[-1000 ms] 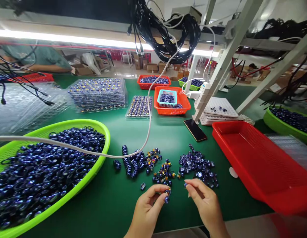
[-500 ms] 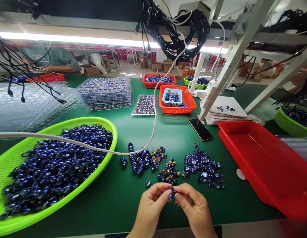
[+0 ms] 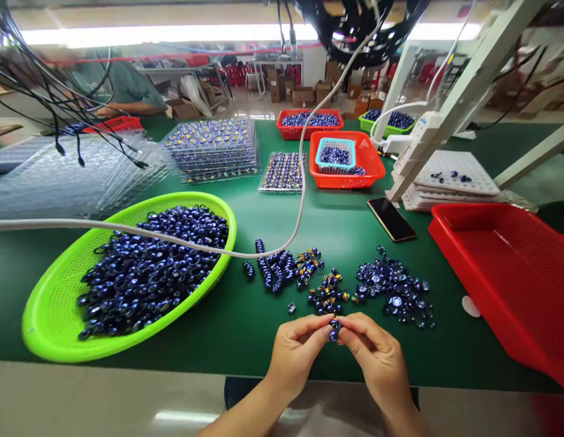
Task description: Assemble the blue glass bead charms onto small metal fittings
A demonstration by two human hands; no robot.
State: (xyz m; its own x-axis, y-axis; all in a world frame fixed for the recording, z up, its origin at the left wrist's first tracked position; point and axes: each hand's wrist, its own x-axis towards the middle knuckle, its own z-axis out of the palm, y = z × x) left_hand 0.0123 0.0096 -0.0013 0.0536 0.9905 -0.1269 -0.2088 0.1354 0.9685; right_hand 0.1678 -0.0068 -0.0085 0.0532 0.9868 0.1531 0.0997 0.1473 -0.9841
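My left hand (image 3: 292,353) and my right hand (image 3: 382,357) meet near the front of the green table. Between their fingertips they pinch one small, shiny dark-blue part (image 3: 335,330), whose details are partly covered by the fingers. Just beyond the hands lies a small pile of blue parts with gold pieces (image 3: 328,294). A similar gold-and-blue cluster (image 3: 307,264) is behind it, beside rows of blue parts (image 3: 275,267). To the right spreads a heap of dark-blue caps (image 3: 393,286). One single part (image 3: 292,308) rests alone left of the fingertips.
A green basket (image 3: 40,321) full of blue ring-like parts stands left. At right are a red tray (image 3: 500,273), a phone (image 3: 391,219) and white trays (image 3: 455,173). A white cable (image 3: 245,254) hangs across the table. Stacked clear trays (image 3: 213,152) and an orange basket (image 3: 322,181) stand behind.
The camera view has tilted down and turned left, so the table appears higher and further right. Both hands keep their pinch on the dark-blue part.
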